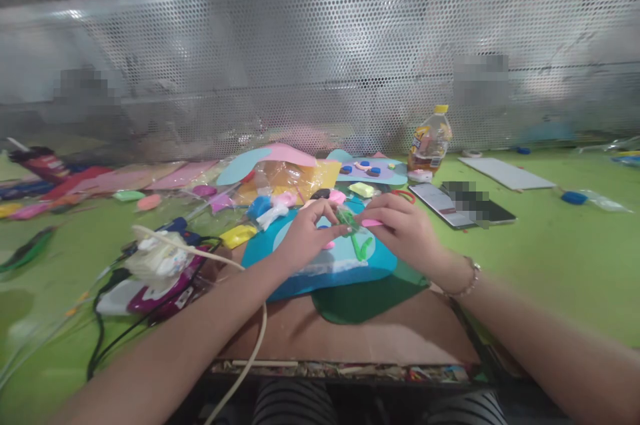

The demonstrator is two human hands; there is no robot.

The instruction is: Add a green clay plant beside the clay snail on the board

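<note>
My left hand (315, 231) is closed in a pinch on a small clear plastic packet with green modelling clay (344, 215). Facing it, my right hand (403, 228) has its fingers closed around a pink clay tool (371, 223), its fingertips close to the packet. Below both hands lies a blue cut-out sheet (280, 283) with a lighter blue oval. On that oval are a bent strip of green clay (361, 248), a pink bit of clay (329, 245) and a white clay line (333, 267) along the lower edge.
Clay packets, including a yellow one (238, 235), lie behind and left. A pale cable (263, 325) crosses near my left forearm, by a purple-and-white box (155, 298). A bottle (430, 141), phones (435, 205) and a white board (505, 173) are right. A perforated metal screen (300, 71) stands behind.
</note>
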